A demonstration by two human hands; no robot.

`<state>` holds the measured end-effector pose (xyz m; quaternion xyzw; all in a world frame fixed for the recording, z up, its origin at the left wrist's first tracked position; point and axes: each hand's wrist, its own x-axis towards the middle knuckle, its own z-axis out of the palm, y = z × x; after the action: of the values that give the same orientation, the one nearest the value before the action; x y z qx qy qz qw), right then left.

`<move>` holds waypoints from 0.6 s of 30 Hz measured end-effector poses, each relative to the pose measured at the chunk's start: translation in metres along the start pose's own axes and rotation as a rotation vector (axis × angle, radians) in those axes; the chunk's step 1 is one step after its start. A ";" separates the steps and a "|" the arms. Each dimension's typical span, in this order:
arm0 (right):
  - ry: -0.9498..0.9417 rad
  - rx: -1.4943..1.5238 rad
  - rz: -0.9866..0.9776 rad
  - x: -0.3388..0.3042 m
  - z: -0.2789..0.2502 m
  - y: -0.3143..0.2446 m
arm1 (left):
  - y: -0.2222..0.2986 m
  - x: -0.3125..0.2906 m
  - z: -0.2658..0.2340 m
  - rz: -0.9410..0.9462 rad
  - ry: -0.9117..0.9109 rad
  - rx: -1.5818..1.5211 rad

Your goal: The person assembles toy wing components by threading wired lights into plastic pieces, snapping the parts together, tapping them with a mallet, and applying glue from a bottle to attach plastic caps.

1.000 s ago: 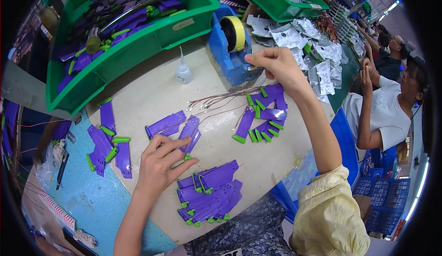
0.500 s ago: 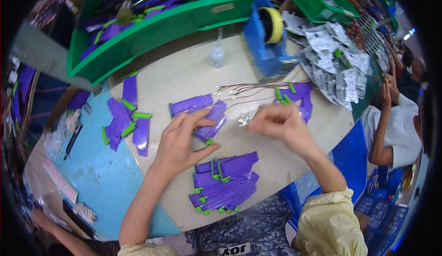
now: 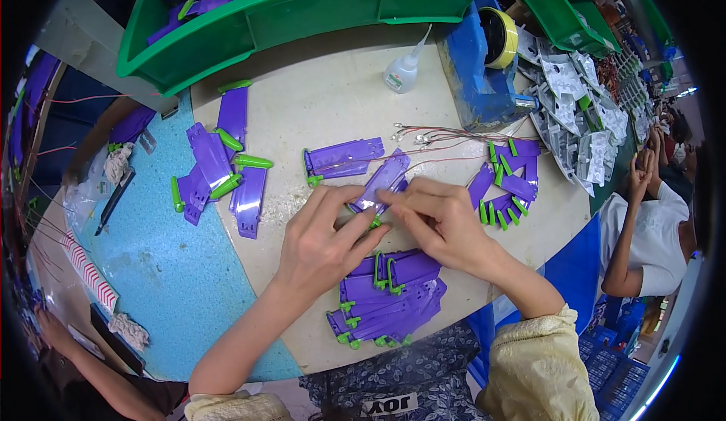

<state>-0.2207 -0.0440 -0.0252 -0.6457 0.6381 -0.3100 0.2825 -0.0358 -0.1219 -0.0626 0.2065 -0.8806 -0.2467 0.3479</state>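
A flat purple plastic piece (image 3: pixel 386 177) with a green end lies slanted at the middle of the table. My left hand (image 3: pixel 321 236) grips its near end between thumb and fingers. My right hand (image 3: pixel 446 224) has its fingertips bent and pressed onto the piece's right side. Whatever small thing may be under those fingertips is hidden. Just beyond my left hand lies another purple piece (image 3: pixel 344 158), with a thin red wire across it. Close below my hands is a fanned stack of purple pieces (image 3: pixel 397 307) with green ends.
Thin wires with small tips (image 3: pixel 431 135) lie beyond my right hand, near more purple pieces (image 3: pixel 522 186). Farther back stand a squeeze bottle (image 3: pixel 401 71), a blue tape dispenser (image 3: pixel 480 80) and a green bin (image 3: pixel 318 20). Grey-white parts (image 3: pixel 567 103) pile at right; purple pieces (image 3: pixel 208 160) lie left.
My right hand has moved left from beside the wires, where it held something small, clear and shiny, onto the purple piece in my left hand. The whole view has shifted.
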 end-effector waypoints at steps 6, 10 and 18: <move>0.128 0.002 0.179 0.035 -0.018 -0.008 | 0.004 0.010 -0.001 -0.093 -0.134 -0.006; -0.347 0.014 0.293 0.062 -0.018 -0.017 | 0.000 0.006 0.001 -0.162 -0.094 -0.129; 0.334 -0.082 0.076 0.055 -0.021 -0.009 | 0.018 0.006 -0.020 -0.074 0.005 -0.024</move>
<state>-0.2310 -0.0977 -0.0028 -0.5716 0.7123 -0.3755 0.1576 -0.0289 -0.1168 -0.0361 0.2351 -0.8685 -0.2695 0.3433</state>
